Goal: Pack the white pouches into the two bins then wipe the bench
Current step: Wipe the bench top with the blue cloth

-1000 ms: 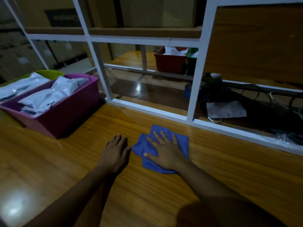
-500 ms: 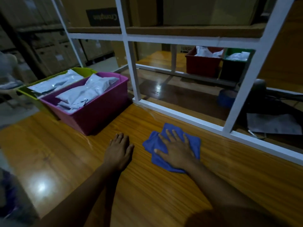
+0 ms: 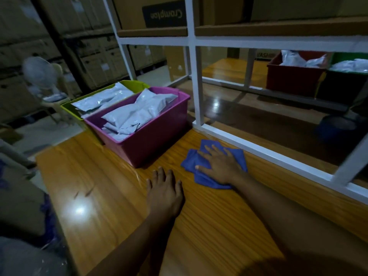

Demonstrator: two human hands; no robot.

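A blue cloth [image 3: 192, 165] lies crumpled on the wooden bench [image 3: 103, 194], close to the white window frame. My right hand [image 3: 217, 166] presses flat on it with fingers spread. My left hand [image 3: 164, 191] rests flat on the bare wood just left of the cloth. A purple bin [image 3: 155, 136] holding several white pouches [image 3: 137, 113] stands at the bench's far left. A green bin [image 3: 69, 107] with more white pouches [image 3: 103, 100] sits behind it.
A white-framed glass partition [image 3: 197, 86] runs along the bench's far edge. Beyond the glass stand a red bin [image 3: 294, 80] and a dark green bin [image 3: 342, 86] with white pouches. The bench's left edge [image 3: 43, 176] drops to the floor. Cardboard boxes are stacked behind.
The view has swung left, so the bins now sit nearer the middle. My right hand with the cloth and my left hand stay flat on the bench, side by side.
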